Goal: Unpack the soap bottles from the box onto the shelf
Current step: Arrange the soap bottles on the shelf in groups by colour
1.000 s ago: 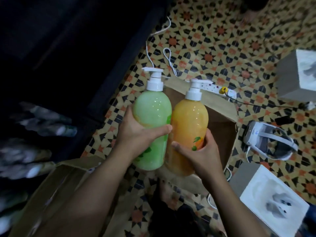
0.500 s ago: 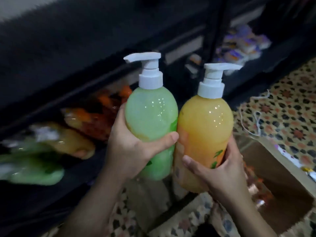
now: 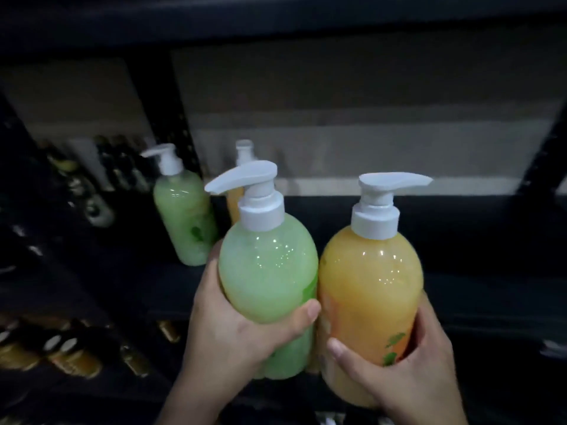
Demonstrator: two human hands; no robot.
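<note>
Left grip (image 3: pixel 233 326) clasps green bottle (image 3: pixel 267 271) low on its body; right grip (image 3: pixel 408 372) likewise clasps orange bottle (image 3: pixel 368 286), shelf (image 3: pixel 475 240) just beyond. Judged full, heavy, slick plastic: hold bodies, not pumps (image 3: pixel 260 210).

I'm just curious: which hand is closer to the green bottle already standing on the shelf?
Left. The left hand is just below-right of the shelved green bottle; the right hand is farther right.

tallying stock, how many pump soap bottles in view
4: green bottle in left hand, orange bottle in right hand, second green bottle standing on the shelf, second orange bottle beside it, mostly hidden. Others may be hidden.
</note>
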